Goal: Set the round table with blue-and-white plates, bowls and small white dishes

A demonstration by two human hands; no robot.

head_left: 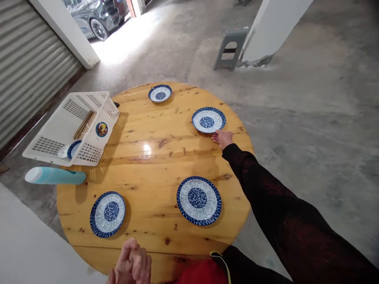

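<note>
My right hand [222, 139] stretches across the round wooden table [154, 157] and pinches the near rim of a blue-and-white plate [207, 119] at the far right. Its thumb lies at the rim, with the fingers partly under the edge. Close to my body, my left hand [134, 263] hovers at the table's near edge, its fingers curled in with nothing visible in them. Three more plates of the same pattern lie face up: one at the near right [199, 200], one at the near left [108, 214] and one at the far side [160, 94].
On the table's left stands a white plastic basket [102, 148] holding dishes [74, 149] and a bundle of sticks [85, 125]. A light-blue cylinder [56, 175] is beside it. Beyond the table are a grey stool [231, 49], a white pillar [271, 33] and a parked car [99, 19].
</note>
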